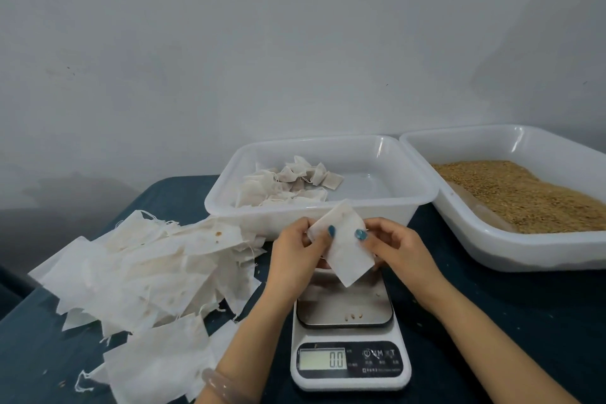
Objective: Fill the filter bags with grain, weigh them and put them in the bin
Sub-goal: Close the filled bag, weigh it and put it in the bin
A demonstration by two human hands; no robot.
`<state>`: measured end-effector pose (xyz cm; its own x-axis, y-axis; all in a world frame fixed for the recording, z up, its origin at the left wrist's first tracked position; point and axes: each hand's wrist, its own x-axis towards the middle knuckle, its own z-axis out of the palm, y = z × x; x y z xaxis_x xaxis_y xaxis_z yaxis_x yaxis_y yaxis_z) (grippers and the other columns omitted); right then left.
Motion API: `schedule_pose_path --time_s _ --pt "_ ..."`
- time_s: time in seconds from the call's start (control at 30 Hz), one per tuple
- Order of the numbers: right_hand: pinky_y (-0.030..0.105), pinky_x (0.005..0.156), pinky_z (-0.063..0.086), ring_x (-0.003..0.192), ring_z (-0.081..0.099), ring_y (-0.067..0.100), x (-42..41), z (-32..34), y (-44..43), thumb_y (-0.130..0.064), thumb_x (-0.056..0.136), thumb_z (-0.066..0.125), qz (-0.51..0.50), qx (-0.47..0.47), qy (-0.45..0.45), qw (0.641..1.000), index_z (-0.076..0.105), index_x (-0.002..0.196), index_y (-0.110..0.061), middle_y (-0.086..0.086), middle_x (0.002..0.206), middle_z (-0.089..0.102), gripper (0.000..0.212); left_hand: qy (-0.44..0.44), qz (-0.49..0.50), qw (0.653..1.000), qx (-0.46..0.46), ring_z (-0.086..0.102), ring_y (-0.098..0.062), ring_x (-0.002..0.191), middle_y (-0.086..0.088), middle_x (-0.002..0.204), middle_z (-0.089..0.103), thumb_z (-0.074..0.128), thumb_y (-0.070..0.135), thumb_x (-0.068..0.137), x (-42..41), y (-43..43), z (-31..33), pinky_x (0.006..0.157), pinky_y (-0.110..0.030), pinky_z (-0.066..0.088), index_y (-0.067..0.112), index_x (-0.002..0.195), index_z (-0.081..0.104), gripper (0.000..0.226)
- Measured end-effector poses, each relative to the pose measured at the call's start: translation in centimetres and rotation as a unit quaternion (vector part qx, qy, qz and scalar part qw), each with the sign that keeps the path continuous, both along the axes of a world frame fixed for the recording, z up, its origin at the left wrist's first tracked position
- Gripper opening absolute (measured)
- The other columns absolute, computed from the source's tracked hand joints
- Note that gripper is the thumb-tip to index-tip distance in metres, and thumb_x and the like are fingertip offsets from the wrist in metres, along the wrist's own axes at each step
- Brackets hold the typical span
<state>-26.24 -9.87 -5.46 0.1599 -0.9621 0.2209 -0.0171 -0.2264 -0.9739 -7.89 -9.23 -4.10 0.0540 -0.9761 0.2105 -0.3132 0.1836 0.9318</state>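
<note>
Your left hand (295, 252) and right hand (398, 248) together pinch one flat filter bag (346, 256) above the single scale (347, 334), just before the bin (246, 220) rim. Two tubs stand rim to rim, the grain tub (485, 246) on the right. Bare surface (492, 292) lies between scale and grain tub.

The scale (350, 338) display (323, 359) reads 0.0.
</note>
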Motion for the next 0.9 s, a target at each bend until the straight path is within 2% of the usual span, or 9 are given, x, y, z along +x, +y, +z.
schedule_pose_path --time_s 0.07,0.2,0.3,0.4,0.5,0.6,0.73,0.83,0.9 --pt "0.017 0.068 0.052 0.084 0.069 0.009 -0.2 -0.1 -0.1 -0.015 0.089 0.069 -0.016 -0.012 0.037 0.999 0.072 0.098 -0.015 -0.002 0.091 0.075 0.010 0.035 -0.014 0.999 0.007 0.069 -0.011 0.063 -0.002 0.069 0.071 0.068 0.021 0.093 0.1 0.2 -0.1 0.054 -0.021 0.054 0.011 0.084 0.065 0.014" --pt "0.014 0.059 0.049 0.068 0.066 0.005 -0.3 0.1 0.0 -0.023 0.087 0.071 -0.050 -0.012 0.047 0.998 0.071 0.084 -0.015 -0.005 0.079 0.073 0.009 0.128 -0.015 0.991 0.020 0.066 -0.008 0.058 -0.001 0.067 0.072 0.067 0.019 0.094 0.4 0.2 -0.1 0.054 -0.021 0.056 0.012 0.087 0.069 0.009" --pt "0.016 0.053 0.049 0.056 0.061 0.006 -0.2 0.1 0.0 -0.024 0.086 0.072 -0.062 -0.009 0.044 0.997 0.070 0.082 -0.013 -0.004 0.072 0.071 0.012 0.145 0.013 0.989 0.011 0.066 -0.009 0.056 -0.002 0.069 0.074 0.069 0.020 0.092 0.6 0.1 0.0 0.054 -0.020 0.055 0.011 0.087 0.069 0.009" --pt "0.013 0.052 0.047 0.055 0.061 0.004 -0.1 0.1 -0.1 -0.019 0.086 0.073 -0.078 -0.020 0.040 0.996 0.070 0.083 -0.015 -0.007 0.069 0.069 0.006 0.135 0.046 0.990 -0.012 0.070 -0.013 0.060 -0.003 0.073 0.075 0.071 0.023 0.090 0.7 0.4 0.1 0.057 -0.024 0.057 0.013 0.087 0.069 0.012" --pt "0.013 0.055 0.048 0.060 0.060 0.002 -0.2 0.1 -0.2 -0.016 0.084 0.075 -0.142 -0.042 0.044 0.988 0.066 0.087 -0.019 -0.009 0.078 0.068 0.010 0.094 0.091 0.988 -0.080 0.070 -0.019 0.069 -0.001 0.074 0.072 0.071 0.022 0.091 0.8 0.9 0.1 0.064 -0.035 0.061 0.016 0.086 0.067 0.008" --pt "0.013 0.054 0.047 0.060 0.059 0.002 -0.4 0.8 0.2 -0.028 0.083 0.073 -0.132 -0.060 0.031 0.989 0.066 0.086 -0.021 -0.013 0.079 0.068 0.010 -0.005 0.125 0.974 -0.189 0.063 -0.012 0.065 0.008 0.074 0.066 0.073 0.016 0.088 0.6 1.4 0.4 0.061 -0.031 0.056 0.023 0.084 0.063 0.014" --pt "0.018 0.051 0.047 0.063 0.064 0.013 0.4 1.3 1.2 -0.038 0.083 0.064 0.027 -0.037 0.014 0.999 0.074 0.093 -0.014 0.002 0.088 0.076 0.028 -0.190 0.085 0.911 -0.355 0.059 -0.011 0.074 0.006 0.086 0.061 0.078 -0.003 0.078 0.0 1.7 0.3 0.063 -0.028 0.051 0.012 0.087 0.067 0.020" --pt "0.020 0.052 0.049 0.066 0.067 0.014 1.0 1.4 1.4 -0.037 0.085 0.062 0.038 -0.028 0.015 0.999 0.073 0.095 -0.012 0.004 0.090 0.076 0.029 -0.264 0.078 0.879 -0.389 0.062 -0.019 0.077 -0.001 0.087 0.063 0.080 -0.006 0.072 -0.1 1.8 0.0 0.064 -0.033 0.053 0.008 0.087 0.071 0.022" --pt "0.022 0.053 0.050 0.066 0.068 0.015 0.8 1.5 1.3 -0.036 0.085 0.062 0.021 -0.020 0.008 1.000 0.072 0.096 -0.011 0.003 0.089 0.076 0.029 -0.302 0.078 0.854 -0.416 0.062 -0.021 0.077 -0.002 0.085 0.065 0.078 -0.007 0.071 0.0 1.7 0.0 0.067 -0.028 0.049 0.009 0.085 0.072 0.022"
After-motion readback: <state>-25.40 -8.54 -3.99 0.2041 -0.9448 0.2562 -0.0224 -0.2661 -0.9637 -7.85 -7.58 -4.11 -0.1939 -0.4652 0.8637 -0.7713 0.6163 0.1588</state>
